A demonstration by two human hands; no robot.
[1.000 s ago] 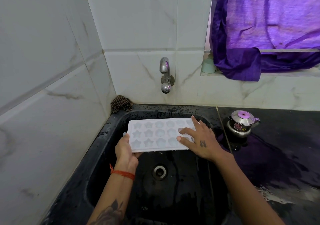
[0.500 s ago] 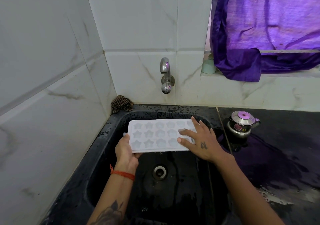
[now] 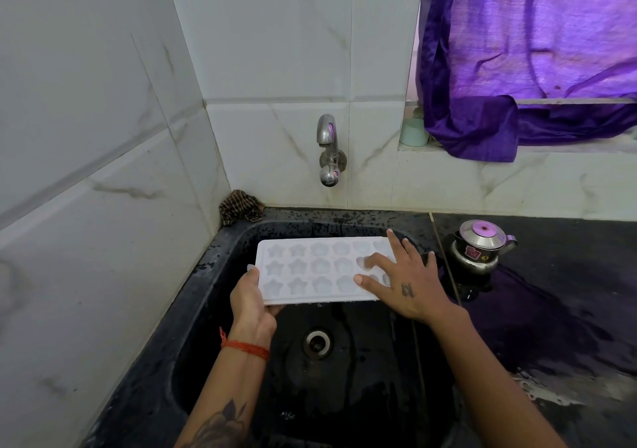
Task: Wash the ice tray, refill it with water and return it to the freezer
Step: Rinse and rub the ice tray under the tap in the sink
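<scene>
Ice tray (image 3: 310, 268) stays level over the sink (image 3: 220, 258); left hand (image 3: 250, 301) grips its corner, while right hand (image 3: 401, 284), fingers spread, has slid to rub another mould: washing continues.

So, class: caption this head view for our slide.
Left hand holds the ice tray over the sink; right hand rubs it.
</scene>
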